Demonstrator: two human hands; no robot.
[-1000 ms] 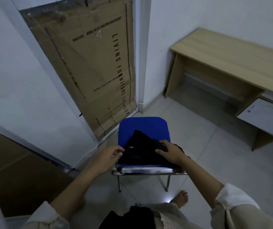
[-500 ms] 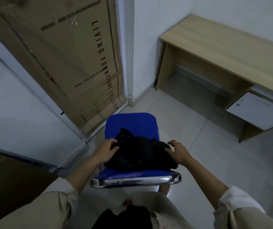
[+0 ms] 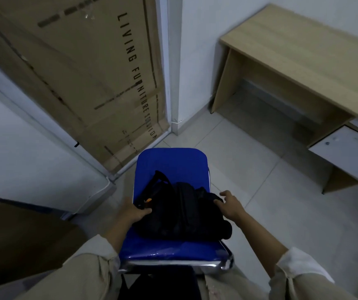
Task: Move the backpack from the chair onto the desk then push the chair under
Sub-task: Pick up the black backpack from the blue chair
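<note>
A: What's over on the left?

B: A tall cardboard furniture carton [image 3: 87, 68] leaning against the wall. Nothing to do with the job.

A: And the left hand [image 3: 133, 213]?

B: It's pressed against the left flank of the black backpack [image 3: 180, 211], thumb laid over the top near a small orange tag. Whether the fingers have closed on fabric, I cannot tell; the bag hides them.

A: Where's the bag?

B: Slumped on the seat of the blue chair [image 3: 171, 165], towards the near half, a strap looping up at its far-left corner.

A: How would it handle?

B: I'd judge it soft and floppy, not very full, so fairly light. It will sag if lifted by one corner. That strap loop or the top handle looks the surest hold, with the other hand cradling the body.

A: The right hand [image 3: 231, 205]?

B: Open, fingers spread, resting on the bag's right edge but not yet clamped.

A: And the destination?

B: The wooden tabletop [image 3: 303, 46], well apart at the far right, with a white drawer unit [image 3: 344, 152] under its right end.
</note>
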